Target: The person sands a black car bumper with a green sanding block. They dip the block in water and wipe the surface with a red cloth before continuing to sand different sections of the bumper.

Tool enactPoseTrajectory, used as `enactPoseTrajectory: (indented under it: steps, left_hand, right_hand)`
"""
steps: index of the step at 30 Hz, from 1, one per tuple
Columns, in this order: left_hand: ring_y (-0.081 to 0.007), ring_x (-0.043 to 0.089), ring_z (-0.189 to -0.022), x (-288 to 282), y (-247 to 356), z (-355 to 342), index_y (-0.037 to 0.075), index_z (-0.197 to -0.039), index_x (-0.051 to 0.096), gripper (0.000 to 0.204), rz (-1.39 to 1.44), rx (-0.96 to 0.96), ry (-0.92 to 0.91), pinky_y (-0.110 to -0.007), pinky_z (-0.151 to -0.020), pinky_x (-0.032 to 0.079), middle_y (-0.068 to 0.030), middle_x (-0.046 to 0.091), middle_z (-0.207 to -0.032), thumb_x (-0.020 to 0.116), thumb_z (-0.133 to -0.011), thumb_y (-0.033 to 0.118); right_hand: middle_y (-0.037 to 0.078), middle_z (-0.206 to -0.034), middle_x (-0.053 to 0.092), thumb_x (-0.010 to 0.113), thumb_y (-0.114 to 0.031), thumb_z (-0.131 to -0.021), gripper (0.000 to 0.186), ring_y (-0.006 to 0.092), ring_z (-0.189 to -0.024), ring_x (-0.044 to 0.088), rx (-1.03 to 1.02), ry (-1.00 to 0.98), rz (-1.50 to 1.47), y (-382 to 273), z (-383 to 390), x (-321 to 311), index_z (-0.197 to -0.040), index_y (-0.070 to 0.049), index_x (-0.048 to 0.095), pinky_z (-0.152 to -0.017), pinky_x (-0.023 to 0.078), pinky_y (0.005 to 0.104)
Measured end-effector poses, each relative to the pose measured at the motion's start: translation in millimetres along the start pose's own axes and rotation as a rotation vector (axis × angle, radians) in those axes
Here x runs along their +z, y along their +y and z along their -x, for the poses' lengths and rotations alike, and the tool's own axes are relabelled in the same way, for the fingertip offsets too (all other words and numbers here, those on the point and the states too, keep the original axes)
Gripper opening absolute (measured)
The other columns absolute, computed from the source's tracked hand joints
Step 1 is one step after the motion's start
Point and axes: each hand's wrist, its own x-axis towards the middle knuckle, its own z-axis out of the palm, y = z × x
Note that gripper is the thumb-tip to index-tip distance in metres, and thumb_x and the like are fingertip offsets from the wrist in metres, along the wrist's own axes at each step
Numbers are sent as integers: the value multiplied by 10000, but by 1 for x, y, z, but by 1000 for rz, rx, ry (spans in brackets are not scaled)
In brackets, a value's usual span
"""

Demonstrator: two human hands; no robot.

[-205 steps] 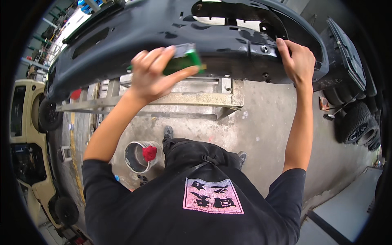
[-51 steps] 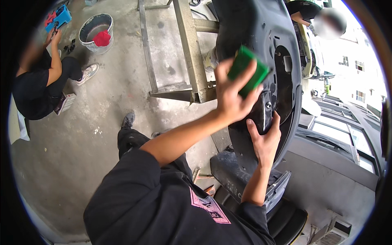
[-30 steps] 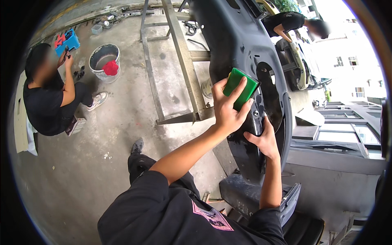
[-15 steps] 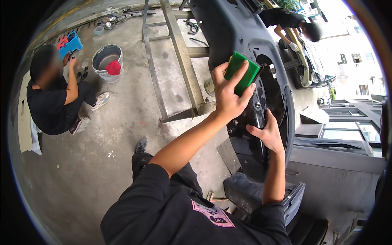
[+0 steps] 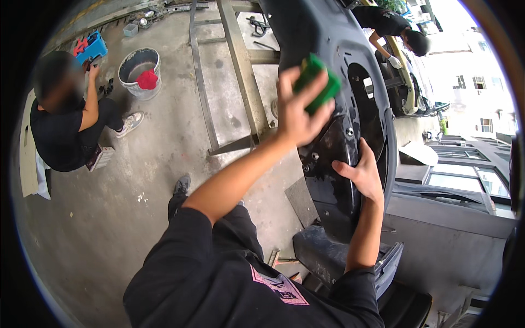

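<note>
A green sanding block [image 5: 324, 89] sits in the grip of my left hand [image 5: 299, 112], blurred by motion over the upper middle of a black car body panel [image 5: 302, 34]. Fingers lie across the block's top, with the thumb along its near side. Whether the block's underside touches the panel is hidden. Farther down the panel, my right hand [image 5: 362, 174] clasps a raised part beside the long dark opening, thumb on the near face and the other fingers mostly out of sight. Wet-looking patches and bolt heads show on the panel's lower end.
Left of the panel stands a metal frame [image 5: 240, 71]. A bucket [image 5: 127, 87] with a red cloth [image 5: 147, 80] is on the concrete floor near a crouching person [image 5: 60, 131]. A blue crate [image 5: 96, 48] lies beyond. Another person [image 5: 383, 22] works on a car part at the far right.
My left hand has moved left and slightly down with the sanding block, which is now blurred. My right hand keeps its hold on the panel. The whole view has shifted slightly.
</note>
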Motion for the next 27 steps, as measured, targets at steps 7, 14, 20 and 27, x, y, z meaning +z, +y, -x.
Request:
enactPoseTrajectory:
  steps: [7,14,20,27]
  left_hand:
    - [-341,498,-1189,-3,22,36,84,-1423,611,620,-7,-79,11,-438,-1069,415,-183,461,-1290,780,-838,197]
    - [-277,510,-1122,7,-15,-8,84,-1400,633,581,-53,-159,91,-392,-976,435,-145,502,-1211,787,-850,194]
    - [-276,521,-1121,9,-17,-36,124,-1388,646,586,-64,-112,85,-372,-961,448,-166,538,-1219,810,-840,249]
    - [-348,508,-1238,5,21,27,130,-1397,642,599,-44,-37,-21,-442,-1088,402,-172,498,-1292,794,-824,211]
  right_hand:
    - [110,-1179,650,869,-163,-669,745,206,-1079,610,-19,8,-13,-3,1,1,-1289,79,534,-1021,457,326]
    - [82,-1148,662,865,-151,-665,724,177,-1043,621,-15,-21,-25,-2,-2,-4,-1285,55,555,-983,475,311]
    - [94,-1166,656,872,-143,-655,738,181,-1045,621,11,-38,-32,-2,-5,-5,-1285,62,547,-990,471,309]
    - [109,-1166,651,877,-162,-644,780,188,-1051,620,-5,-12,-34,0,-6,-10,-1299,76,528,-990,476,319]
